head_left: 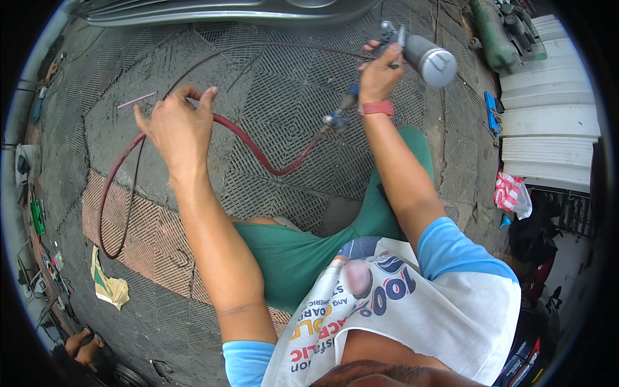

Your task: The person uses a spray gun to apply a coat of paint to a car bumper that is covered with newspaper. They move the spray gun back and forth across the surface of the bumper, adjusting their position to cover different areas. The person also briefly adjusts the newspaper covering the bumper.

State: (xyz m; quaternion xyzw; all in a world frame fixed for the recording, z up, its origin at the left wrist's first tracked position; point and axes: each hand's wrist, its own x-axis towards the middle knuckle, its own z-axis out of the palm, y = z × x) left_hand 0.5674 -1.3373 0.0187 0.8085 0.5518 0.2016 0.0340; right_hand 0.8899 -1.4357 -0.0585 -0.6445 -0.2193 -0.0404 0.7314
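My right hand is wrapped round the gun over the mats — probably cup-heavy, so grasp its body firmly. Left hand meets the likely springy hose — gripping or not, I can't tell.

Floor: grey ridge-patterned tiles laid | reddish tiles set, lower left | thin pink stick located, upper left | crumpled yellow-green paper located, lower left | green cylinder positioned, upper right

Both arms extended forward; left hand back upward, fingers half bent; right hand farther forward, curled closed.
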